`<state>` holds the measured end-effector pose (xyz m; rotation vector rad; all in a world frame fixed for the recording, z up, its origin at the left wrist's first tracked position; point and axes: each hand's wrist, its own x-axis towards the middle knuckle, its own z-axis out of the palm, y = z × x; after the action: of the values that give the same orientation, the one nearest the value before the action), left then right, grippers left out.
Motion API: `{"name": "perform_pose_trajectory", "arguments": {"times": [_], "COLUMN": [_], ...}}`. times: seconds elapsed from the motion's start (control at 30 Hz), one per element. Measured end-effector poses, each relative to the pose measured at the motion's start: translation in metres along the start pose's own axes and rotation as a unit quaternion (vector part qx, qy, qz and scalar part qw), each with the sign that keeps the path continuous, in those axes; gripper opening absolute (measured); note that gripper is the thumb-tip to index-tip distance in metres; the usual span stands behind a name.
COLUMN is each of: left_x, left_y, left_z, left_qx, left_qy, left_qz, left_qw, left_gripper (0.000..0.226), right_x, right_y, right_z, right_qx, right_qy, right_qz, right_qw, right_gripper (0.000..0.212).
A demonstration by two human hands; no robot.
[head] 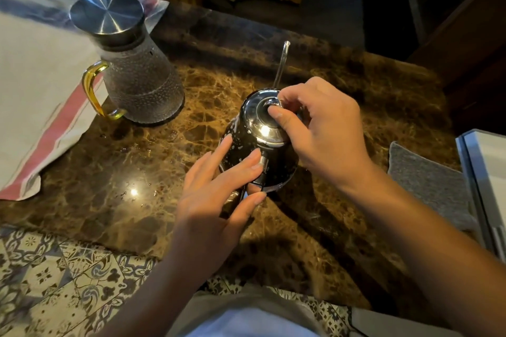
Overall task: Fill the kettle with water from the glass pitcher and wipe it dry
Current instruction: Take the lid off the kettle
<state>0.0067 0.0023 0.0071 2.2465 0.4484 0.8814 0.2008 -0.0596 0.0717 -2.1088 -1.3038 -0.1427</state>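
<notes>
A small dark kettle (241, 142), speckled with water drops, stands mid-counter with its thin spout (282, 63) pointing away from me. Its shiny metal lid (260, 126) sits on top. My right hand (323, 128) pinches the lid's knob between thumb and fingers. My left hand (219, 189) rests straight fingers against the kettle's near side, by its black handle (260, 180). The textured glass pitcher (142, 82), with a steel lid and an amber handle, stands to the left, apart from both hands. A grey cloth (430, 180) lies flat at the right.
The brown marble counter (123, 186) shows water drops near its front. A white towel with red stripes (41, 107) covers the left side. A white box or tray (487, 169) sits at the right edge. Patterned floor tiles lie below the counter's front edge.
</notes>
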Motion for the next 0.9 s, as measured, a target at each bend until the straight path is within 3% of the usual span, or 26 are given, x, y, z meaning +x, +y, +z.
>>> {"name": "perform_pose_trajectory", "arguments": {"times": [0.1,0.27,0.47,0.77,0.9], "left_x": [0.002,0.011,0.013,0.012,0.014], "left_y": [0.004,0.003,0.002,-0.002,-0.007], "left_z": [-0.001,-0.001,-0.007,-0.001,0.001], "left_qx": [0.024,0.008,-0.002,-0.003,0.017], "left_qy": [0.008,-0.003,-0.031,-0.012,-0.005], "left_qz": [0.000,-0.029,-0.049,-0.023,0.001], "left_qw": [1.000,1.000,0.998,1.000,1.000], "left_gripper": [0.041,0.041,0.038,0.042,0.043], "right_x": [0.006,0.006,0.023,-0.014,-0.052], "right_y": [0.003,0.005,-0.008,0.015,0.029], "right_z": [-0.003,0.003,-0.023,-0.049,-0.063], "right_qx": [0.013,0.101,0.072,0.229,0.231], "right_qy": [-0.011,0.030,0.048,0.092,0.112], "right_qz": [-0.007,0.063,-0.008,0.141,0.178], "right_qw": [1.000,0.992,0.996,0.959,0.950], "right_gripper": [0.017,0.009,0.012,0.014,0.003]}}
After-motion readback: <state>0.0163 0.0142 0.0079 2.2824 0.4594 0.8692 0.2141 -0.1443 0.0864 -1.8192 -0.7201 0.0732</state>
